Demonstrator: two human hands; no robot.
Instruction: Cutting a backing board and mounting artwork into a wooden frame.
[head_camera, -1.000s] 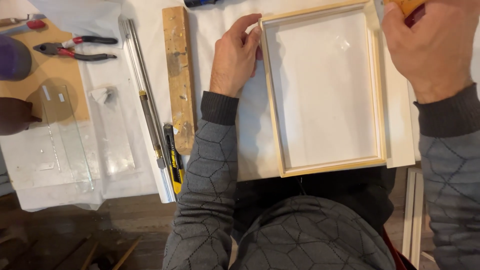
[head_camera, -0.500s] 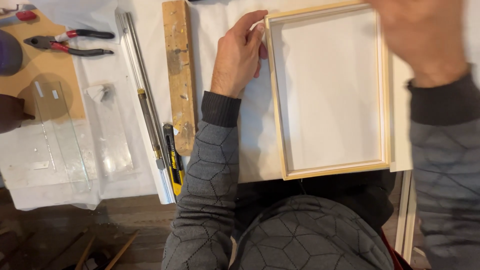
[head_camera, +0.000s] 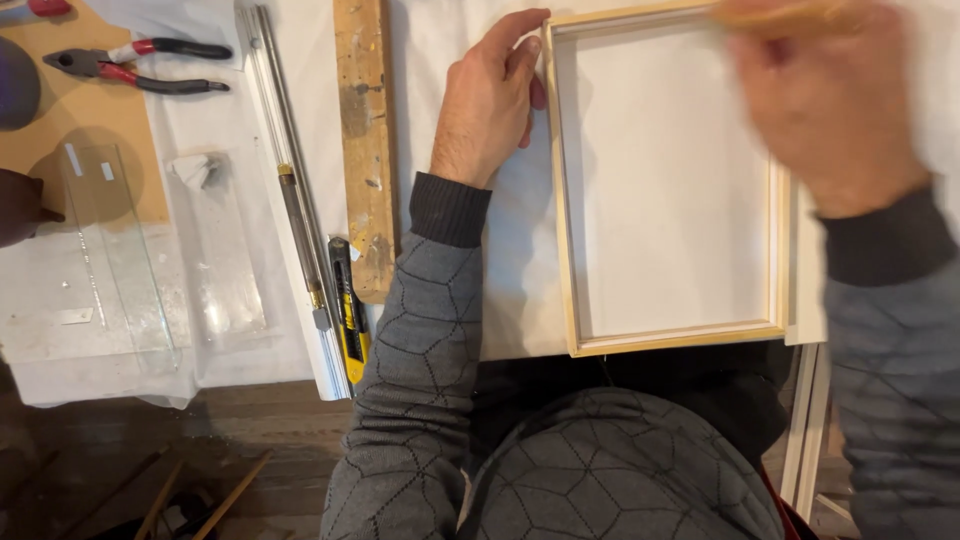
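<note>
- Brown board lies at the far left of the surface (head_camera: 250, 120), with red-handled pliers (head_camera: 135, 65) resting across its top edge.
- Clear glass strips (head_camera: 115, 260) lie just below the pliers on the white covering, one beside the other.
- Next comes a long metal rail (head_camera: 290, 180) running away from the person, and near its close end a yellow and black utility knife (head_camera: 350, 310) lies alongside it.
- Just right of those sits a worn wooden batten (head_camera: 365, 140), paint-marked, parallel to the rail.
- Then the left hand (head_camera: 490, 100): palm down on the white sheet, fingers together and bent, their tips pressing against the outer left edge of the wooden frame (head_camera: 565, 230) near its far corner. Its grip is not clamped around anything, only pushing on the side of the frame.
- That frame, pale wood with a white panel inside, lies flat right in front of the person, its near edge at the edge of the surface.
- Farthest right, the right hand (head_camera: 830, 110) hangs over the frame's far right corner, badly blurred. Something tan and long shows at its fingertips, but I cannot tell whether the grip is closed on it.
</note>
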